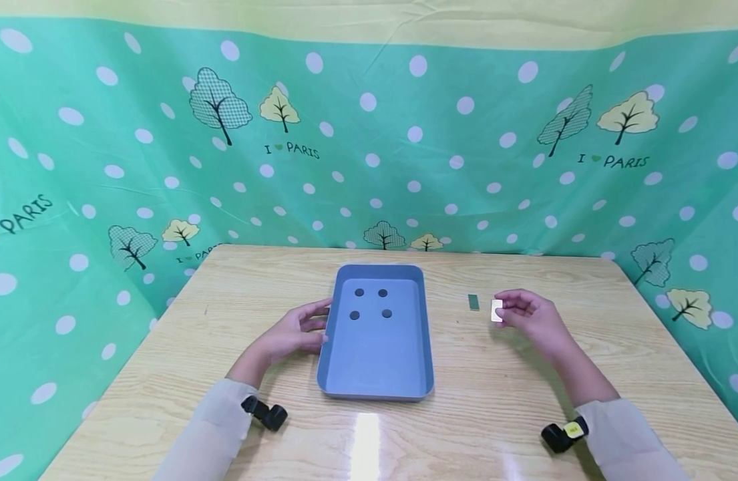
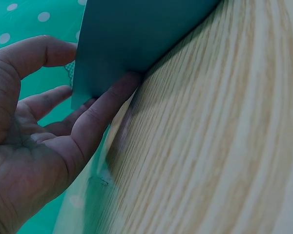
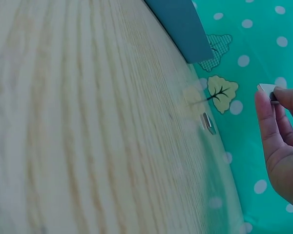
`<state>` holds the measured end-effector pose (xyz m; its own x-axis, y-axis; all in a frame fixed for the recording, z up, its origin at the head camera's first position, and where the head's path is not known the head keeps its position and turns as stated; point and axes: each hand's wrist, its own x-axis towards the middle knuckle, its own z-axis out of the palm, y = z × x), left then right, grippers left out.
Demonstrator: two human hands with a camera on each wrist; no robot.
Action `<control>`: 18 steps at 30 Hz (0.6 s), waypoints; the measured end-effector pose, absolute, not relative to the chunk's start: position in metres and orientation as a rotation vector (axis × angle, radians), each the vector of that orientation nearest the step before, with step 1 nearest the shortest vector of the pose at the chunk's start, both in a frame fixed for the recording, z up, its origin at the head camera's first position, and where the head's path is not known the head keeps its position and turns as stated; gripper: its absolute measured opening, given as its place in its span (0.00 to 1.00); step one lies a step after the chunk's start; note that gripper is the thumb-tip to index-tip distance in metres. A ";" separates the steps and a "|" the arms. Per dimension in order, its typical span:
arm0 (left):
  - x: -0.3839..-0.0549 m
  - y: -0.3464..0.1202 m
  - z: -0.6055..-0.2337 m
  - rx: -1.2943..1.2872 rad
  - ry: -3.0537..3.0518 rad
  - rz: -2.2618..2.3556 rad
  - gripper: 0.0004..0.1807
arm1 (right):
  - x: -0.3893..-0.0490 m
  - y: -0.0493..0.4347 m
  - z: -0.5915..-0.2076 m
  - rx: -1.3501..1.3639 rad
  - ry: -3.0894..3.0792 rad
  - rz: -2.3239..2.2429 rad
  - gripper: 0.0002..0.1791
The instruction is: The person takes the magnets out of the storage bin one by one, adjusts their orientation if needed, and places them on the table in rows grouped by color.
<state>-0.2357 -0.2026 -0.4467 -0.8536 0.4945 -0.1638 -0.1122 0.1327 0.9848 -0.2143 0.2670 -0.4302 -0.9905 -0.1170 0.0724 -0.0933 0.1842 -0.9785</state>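
A shallow blue rectangular tray (image 1: 375, 364) stands on the table with several dark round discs (image 1: 387, 313) lying in its far half. Against its left outer wall rests my left hand (image 1: 293, 332), the fingers spread and relaxed; in the left wrist view that hand (image 2: 49, 126) touches the tray wall (image 2: 122, 44). To the right of the tray, my right hand (image 1: 533, 321) pinches a small pale shiny rectangular tile (image 1: 496, 310) between thumb and fingertips, above the table. In the right wrist view something dark shows under the tile (image 3: 266, 88), partly hidden by the thumb.
A small dark green rectangular tile (image 1: 473, 302) lies on the wooden table (image 1: 465, 401) between the tray and my right hand. Behind and beside the table hangs a green dotted cloth (image 1: 344, 133) printed with trees. Both wrists carry small black cameras (image 1: 266, 413).
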 end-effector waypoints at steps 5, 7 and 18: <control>-0.236 -0.203 -0.447 0.378 1.959 1.771 0.44 | -0.216 0.273 -0.431 -0.195 2.426 -1.983 0.22; -0.235 -0.203 -0.447 0.378 1.961 1.769 0.44 | -0.217 0.275 -0.432 -0.187 2.429 -1.987 0.22; -0.235 -0.202 -0.446 0.367 1.966 1.771 0.44 | -0.222 0.287 -0.433 -0.114 2.429 -2.008 0.22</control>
